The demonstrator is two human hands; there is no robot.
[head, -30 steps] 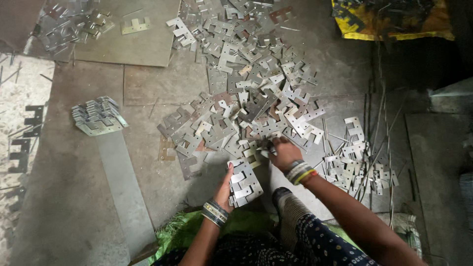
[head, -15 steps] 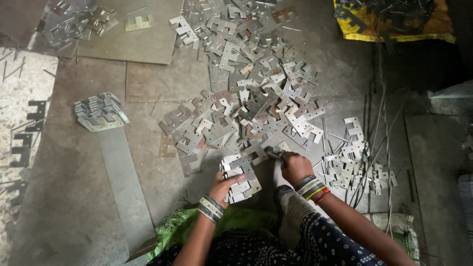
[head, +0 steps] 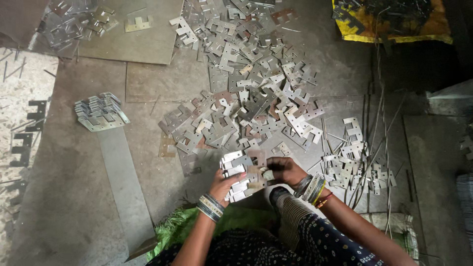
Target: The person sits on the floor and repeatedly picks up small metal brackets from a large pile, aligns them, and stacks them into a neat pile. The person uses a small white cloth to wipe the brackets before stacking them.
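Head view: left hand (head: 222, 183) grips fanned stack of metal plates (head: 241, 173), 6 o'clock of loose pile (head: 246, 98). Right hand (head: 283, 170) pinches plate onto stack's right edge. Step seems stacking. Next likely: square edges, reach 12 o'clock for another plate. Finished stack (head: 100, 111) at 9 o'clock.

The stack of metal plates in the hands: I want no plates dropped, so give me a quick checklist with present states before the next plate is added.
1. Left hand supports the stack of metal plates from below and the side: ok.
2. Right hand touches the stack's right edge: ok.
3. Plates in the stack squared up: not ok, edges are fanned and uneven.
4. Loose plates within reach: ok, the big pile lies just ahead of the hands.
5. Finished stack apart from the pile, at left: ok.
6. Thin metal rods clear of the right arm: cannot tell.
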